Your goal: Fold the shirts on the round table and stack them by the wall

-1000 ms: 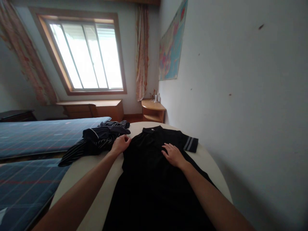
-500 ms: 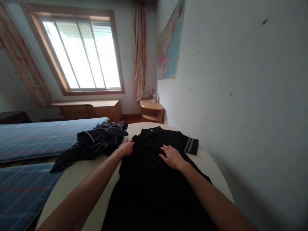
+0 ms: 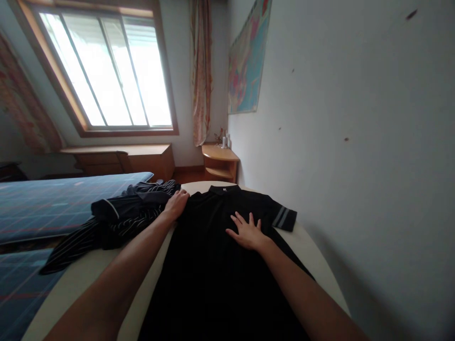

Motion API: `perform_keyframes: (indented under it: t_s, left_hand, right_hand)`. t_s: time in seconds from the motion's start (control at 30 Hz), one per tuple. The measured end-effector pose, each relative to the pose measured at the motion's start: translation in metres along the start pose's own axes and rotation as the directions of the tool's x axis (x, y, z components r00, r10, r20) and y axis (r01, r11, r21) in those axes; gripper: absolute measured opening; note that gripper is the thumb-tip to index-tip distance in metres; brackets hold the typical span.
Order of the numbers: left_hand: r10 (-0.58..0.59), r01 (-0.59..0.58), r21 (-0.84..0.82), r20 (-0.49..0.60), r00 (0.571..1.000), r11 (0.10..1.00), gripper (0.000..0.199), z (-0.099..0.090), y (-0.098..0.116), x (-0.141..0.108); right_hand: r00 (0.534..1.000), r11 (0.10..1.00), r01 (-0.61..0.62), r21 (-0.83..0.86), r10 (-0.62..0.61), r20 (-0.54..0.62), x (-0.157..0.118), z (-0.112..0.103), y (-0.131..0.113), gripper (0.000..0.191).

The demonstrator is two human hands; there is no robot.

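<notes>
A black short-sleeved garment (image 3: pixel 220 265) lies spread on a pale round table (image 3: pixel 320 260), its collar toward the far edge and its grey-striped right sleeve laid out flat. My left hand (image 3: pixel 177 203) is closed on the garment's left shoulder area; the left sleeve is hidden or bunched by it. Flat on the chest rests my right hand (image 3: pixel 246 232), fingers spread, holding nothing. Just left of my left hand is a heap of black striped clothing (image 3: pixel 124 213).
Left of the table is a bed with a blue plaid mattress (image 3: pixel 64 203). A wooden desk (image 3: pixel 142 151) stands under the window, and a small corner shelf (image 3: pixel 220 154) beyond the table. A white wall (image 3: pixel 355 189) runs close along the right.
My left hand has moved left with the garment's shoulder, which is now pulled out wider. My right hand stays on the chest with its fingers spread further. The view has shifted slightly.
</notes>
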State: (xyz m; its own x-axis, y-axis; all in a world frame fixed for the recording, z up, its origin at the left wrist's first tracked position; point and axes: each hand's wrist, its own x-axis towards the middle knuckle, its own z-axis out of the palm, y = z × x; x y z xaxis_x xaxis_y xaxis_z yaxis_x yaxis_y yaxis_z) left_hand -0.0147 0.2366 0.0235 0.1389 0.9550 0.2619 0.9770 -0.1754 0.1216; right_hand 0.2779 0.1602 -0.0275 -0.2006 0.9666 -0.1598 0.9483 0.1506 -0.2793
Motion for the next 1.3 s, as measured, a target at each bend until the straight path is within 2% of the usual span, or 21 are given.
perform_keyframes:
  t_s: [0.17,0.3,0.37,0.43,0.53,0.63,0.73,0.83,0.97,1.13,1.3]
  left_hand:
    - [0.005,0.005,0.085,-0.114,0.993,0.996,0.038,-0.026,-0.02,0.012]
    - [-0.043,0.073,0.13,-0.221,0.974,0.989,0.035,-0.031,-0.038,0.015]
    - [-0.039,0.082,0.152,-0.267,0.963,0.985,0.034,-0.028,-0.036,0.009]
    - [-0.007,0.057,0.163,-0.291,0.957,0.985,0.036,-0.022,-0.022,-0.003]
    - [0.026,-0.007,0.09,-0.204,0.979,0.996,0.038,-0.007,0.016,-0.036]
    - [0.049,-0.053,-0.045,-0.077,0.996,0.998,0.041,0.015,0.056,-0.08]
    - [0.095,-0.091,-0.134,0.022,0.995,0.987,0.049,0.036,0.077,-0.121]
    - [0.081,-0.068,-0.129,0.097,0.992,0.989,0.06,0.047,0.072,-0.144]
    - [-0.001,0.01,-0.056,0.158,0.987,0.998,0.067,0.048,0.049,-0.154]
    - [-0.026,0.033,-0.03,0.207,0.978,0.999,0.07,0.043,0.033,-0.146]
    - [-0.016,0.022,-0.015,0.276,0.961,1.0,0.07,0.037,0.027,-0.121]
  right_hand:
    - [0.993,0.999,0.04,0.014,-0.038,-0.116,0.006,0.005,0.006,0.075]
    - [0.982,0.997,0.081,0.01,-0.078,-0.175,0.005,0.009,0.009,0.07]
    - [0.979,0.997,0.077,0.006,-0.075,-0.188,0.005,0.011,0.009,0.071]
    - [0.979,0.998,0.063,0.0,-0.062,-0.196,0.004,0.012,0.008,0.072]
    - [0.958,0.998,0.053,-0.018,-0.056,-0.28,0.0,0.011,0.005,0.063]
    - [0.899,0.989,0.133,-0.062,-0.147,-0.412,-0.007,0.008,0.003,0.053]
    - [0.885,0.971,0.225,-0.076,-0.236,-0.402,-0.014,0.005,0.004,0.052]
    - [0.9,0.959,0.276,-0.068,-0.282,-0.331,-0.019,0.003,0.009,0.055]
    - [0.926,0.946,0.317,-0.063,-0.324,-0.195,-0.026,-0.002,0.016,0.059]
    - [0.948,0.952,0.304,-0.038,-0.306,-0.09,-0.039,-0.006,0.014,0.067]
    - [0.965,0.967,0.253,-0.036,-0.255,-0.062,-0.035,-0.003,0.004,0.074]
